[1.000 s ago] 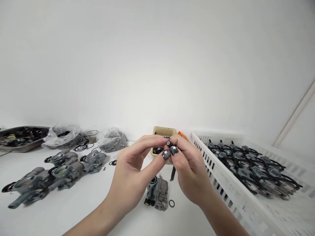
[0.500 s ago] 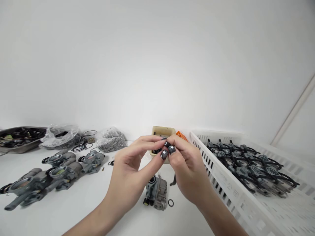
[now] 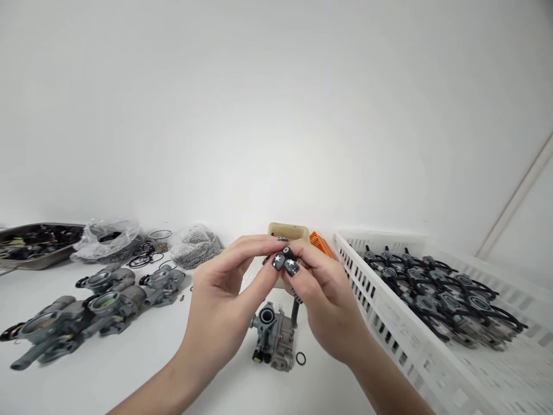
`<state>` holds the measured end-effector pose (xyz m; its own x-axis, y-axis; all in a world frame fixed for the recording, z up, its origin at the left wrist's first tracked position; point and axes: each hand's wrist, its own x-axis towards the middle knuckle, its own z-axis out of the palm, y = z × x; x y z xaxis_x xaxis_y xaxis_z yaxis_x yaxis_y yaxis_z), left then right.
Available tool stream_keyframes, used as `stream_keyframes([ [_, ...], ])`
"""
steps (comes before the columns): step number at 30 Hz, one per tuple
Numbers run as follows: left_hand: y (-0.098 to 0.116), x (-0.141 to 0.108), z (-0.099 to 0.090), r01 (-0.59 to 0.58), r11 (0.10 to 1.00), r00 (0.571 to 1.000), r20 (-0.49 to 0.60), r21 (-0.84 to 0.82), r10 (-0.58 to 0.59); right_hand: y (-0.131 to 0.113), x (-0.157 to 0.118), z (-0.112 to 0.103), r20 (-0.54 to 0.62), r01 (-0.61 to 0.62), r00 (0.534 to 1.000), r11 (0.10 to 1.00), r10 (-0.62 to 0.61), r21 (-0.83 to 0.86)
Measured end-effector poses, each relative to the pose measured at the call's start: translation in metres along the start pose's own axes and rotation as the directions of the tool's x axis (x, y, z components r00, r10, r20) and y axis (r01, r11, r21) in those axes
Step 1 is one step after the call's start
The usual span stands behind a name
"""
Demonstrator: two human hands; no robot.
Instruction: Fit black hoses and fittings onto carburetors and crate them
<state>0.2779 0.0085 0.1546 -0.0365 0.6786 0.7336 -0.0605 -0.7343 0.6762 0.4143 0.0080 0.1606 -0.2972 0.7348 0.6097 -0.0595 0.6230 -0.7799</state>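
Observation:
My left hand [image 3: 228,288] and my right hand [image 3: 328,294] meet fingertip to fingertip above the table. Between the pinched tips shows the round end of a small black part [image 3: 286,252]; the rest of it is hidden by fingers. A black tube [image 3: 295,313] hangs down beside my right hand; whether it belongs to the held part cannot be made out. Below the hands a grey metal carburetor [image 3: 274,340] rests on the white table, and a black O-ring [image 3: 300,358] lies just to its right.
Several carburetors [image 3: 103,305] lie at left. Behind them are a metal tray [image 3: 38,263] of dark parts and plastic bags [image 3: 196,248] of small parts. A beige bin [image 3: 287,229] and an orange basket [image 3: 320,245] stand behind my hands. A white crate [image 3: 410,346] holds several carburetors at right.
Both hands have shifted slightly left, and their fingertips have turned so the black part's round end shows. More of the carburetor and the black tube is now visible.

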Motion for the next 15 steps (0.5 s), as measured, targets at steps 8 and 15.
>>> stream_keyframes([
  [8,0.001,0.0001,-0.0009,-0.005,0.999,1.0,0.014,0.034,0.004,0.0032,-0.0031,0.0007,-0.02,-0.011,1.0,0.995,0.009,-0.101],
  [15,0.0005,-0.0003,-0.0015,0.001,0.998,1.0,-0.005,0.057,-0.001,0.0001,-0.0049,0.0008,0.025,0.009,1.0,0.982,-0.004,-0.188],
])
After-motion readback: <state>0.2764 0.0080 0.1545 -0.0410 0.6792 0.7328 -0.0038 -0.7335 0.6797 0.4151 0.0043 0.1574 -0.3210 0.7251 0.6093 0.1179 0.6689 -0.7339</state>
